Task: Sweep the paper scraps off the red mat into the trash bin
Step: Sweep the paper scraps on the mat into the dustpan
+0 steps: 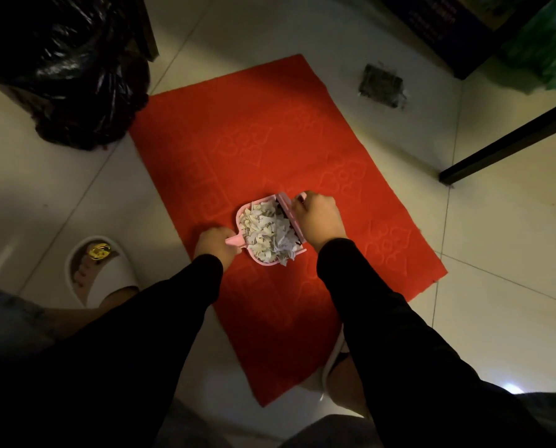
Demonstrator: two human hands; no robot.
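Two black sleeves (179, 318) reach over one red mat (270, 150).
Left hand (213, 245) grasps one pink dustpan (254, 205) heaped with paper scraps (267, 232); right hand (318, 218) grasps one brush (289, 215); one black-bagged trash bin (63, 66) on pale tiles (496, 253).

This looks like a room in a home, dimly lit. The floor (302, 24) is pale glossy tile with thin grout lines, and a red embossed mat (254, 130) lies on it. A bin lined with a black plastic bag (76, 69) stands far left. A white house slipper (98, 270) shows at near left.
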